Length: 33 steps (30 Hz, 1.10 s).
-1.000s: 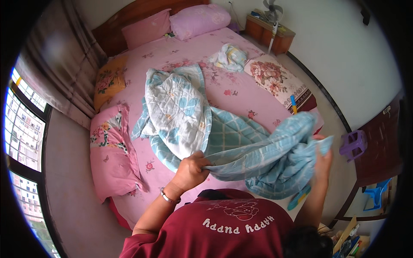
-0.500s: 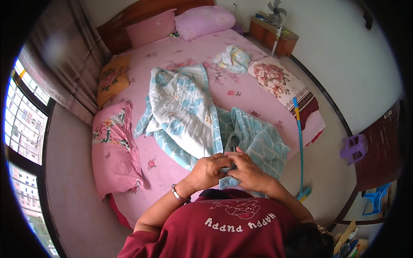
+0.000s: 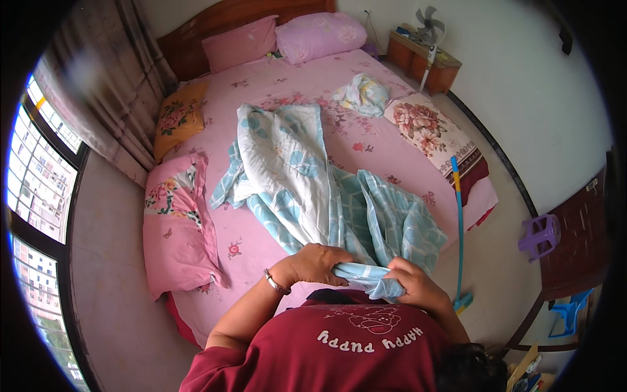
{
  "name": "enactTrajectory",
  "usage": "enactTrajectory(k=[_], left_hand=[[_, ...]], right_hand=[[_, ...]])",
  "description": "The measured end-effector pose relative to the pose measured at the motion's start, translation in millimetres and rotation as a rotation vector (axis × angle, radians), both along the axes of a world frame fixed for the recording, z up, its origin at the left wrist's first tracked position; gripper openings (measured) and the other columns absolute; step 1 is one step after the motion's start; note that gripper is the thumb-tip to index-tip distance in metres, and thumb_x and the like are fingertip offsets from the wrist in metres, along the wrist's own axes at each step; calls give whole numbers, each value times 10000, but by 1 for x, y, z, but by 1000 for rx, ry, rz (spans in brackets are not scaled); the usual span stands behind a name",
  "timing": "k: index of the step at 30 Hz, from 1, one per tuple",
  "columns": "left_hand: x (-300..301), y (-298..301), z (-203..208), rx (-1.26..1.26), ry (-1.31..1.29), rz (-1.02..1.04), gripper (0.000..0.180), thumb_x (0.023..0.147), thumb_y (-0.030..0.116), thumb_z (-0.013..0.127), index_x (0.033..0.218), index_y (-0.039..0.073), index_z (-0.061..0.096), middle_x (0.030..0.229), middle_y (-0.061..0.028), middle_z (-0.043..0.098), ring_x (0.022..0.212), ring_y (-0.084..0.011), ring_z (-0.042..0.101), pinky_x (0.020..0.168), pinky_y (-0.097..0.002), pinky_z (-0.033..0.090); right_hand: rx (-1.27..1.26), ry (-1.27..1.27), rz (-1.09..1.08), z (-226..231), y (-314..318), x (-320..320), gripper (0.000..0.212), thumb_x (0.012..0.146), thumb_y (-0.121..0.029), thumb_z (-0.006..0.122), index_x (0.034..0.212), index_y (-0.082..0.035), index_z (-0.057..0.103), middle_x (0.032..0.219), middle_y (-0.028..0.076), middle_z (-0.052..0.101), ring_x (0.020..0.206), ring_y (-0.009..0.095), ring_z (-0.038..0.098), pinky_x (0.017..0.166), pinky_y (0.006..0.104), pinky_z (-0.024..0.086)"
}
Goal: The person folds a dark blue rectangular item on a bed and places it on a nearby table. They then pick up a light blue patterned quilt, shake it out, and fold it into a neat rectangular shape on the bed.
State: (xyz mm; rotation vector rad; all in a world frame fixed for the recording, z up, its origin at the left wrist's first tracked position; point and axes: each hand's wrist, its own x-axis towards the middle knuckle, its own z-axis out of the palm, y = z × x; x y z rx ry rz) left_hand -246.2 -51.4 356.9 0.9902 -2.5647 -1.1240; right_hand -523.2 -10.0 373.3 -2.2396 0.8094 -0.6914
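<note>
A light quilt (image 3: pixel 284 166), white with blue flowers on one face and blue-and-white checked on the other, lies rumpled over the near half of the bed. Its near edge is drawn up in front of my chest. My left hand (image 3: pixel 315 263) grips the gathered edge, fingers wrapped round it. A short way to the right, my right hand (image 3: pixel 413 281) is closed on the same checked edge, and a folded strip of cloth stretches between the two. Beyond my hands the rest of the quilt spreads in loose folds.
The pink flowered bed sheet (image 3: pixel 225 225) surrounds the quilt. Pillows lie at left, including a pink one (image 3: pixel 176 251) and an orange one (image 3: pixel 181 114). A crumpled pale cloth (image 3: pixel 366 96) and a flowered folded blanket (image 3: pixel 428 127) lie far right. A blue-handled broom (image 3: pixel 459 242) leans beside the bed.
My hands were close together at the quilt's edge; now they are apart, the right one farther right, with the edge stretched between them. The quilt's near folds have shifted.
</note>
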Motion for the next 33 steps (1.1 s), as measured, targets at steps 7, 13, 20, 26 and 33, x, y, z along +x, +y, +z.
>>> enactTrajectory(k=[7, 13, 20, 26, 33], left_hand=[[36, -17, -14, -108, -130, 282, 484, 714, 409, 800, 1053, 128, 600, 909, -115, 684, 827, -299, 667, 740, -367, 518], [61, 2, 94, -854, -200, 513, 231, 635, 223, 759, 788, 151, 601, 635, -17, 609, 622, -228, 589, 631, -368, 408], [136, 31, -85, -552, -563, 625, 295, 588, 288, 806, 786, 169, 622, 709, -19, 658, 735, -254, 640, 685, -409, 441], [35, -18, 29, -301, 270, 256, 345, 783, 175, 742, 1110, 106, 654, 988, -33, 686, 835, -244, 643, 819, -359, 441], [-69, -53, -12, -475, 288, -207, 323, 738, -22, 588, 992, 163, 664, 1077, 28, 659, 1057, -176, 592, 919, -382, 384]], right_hand=[[-56, -51, -404, 2, -1, -26, 256, 716, 26, 645, 951, 15, 544, 922, 144, 523, 854, 338, 561, 759, 342, 464], [-327, -80, -721, 41, -8, -46, 196, 749, 64, 612, 919, 33, 519, 905, 91, 481, 813, 232, 522, 760, 287, 428], [-273, 3, -610, 22, -2, -48, 300, 721, 46, 647, 984, 34, 504, 937, 121, 484, 837, 251, 529, 769, 302, 435], [-56, 109, -133, 21, -2, -16, 260, 676, 71, 592, 925, -3, 589, 1038, 104, 565, 922, 292, 606, 775, 364, 496], [-18, 163, -3, 20, 3, -18, 305, 669, 47, 602, 969, -10, 606, 1147, 58, 610, 970, 257, 618, 809, 341, 510]])
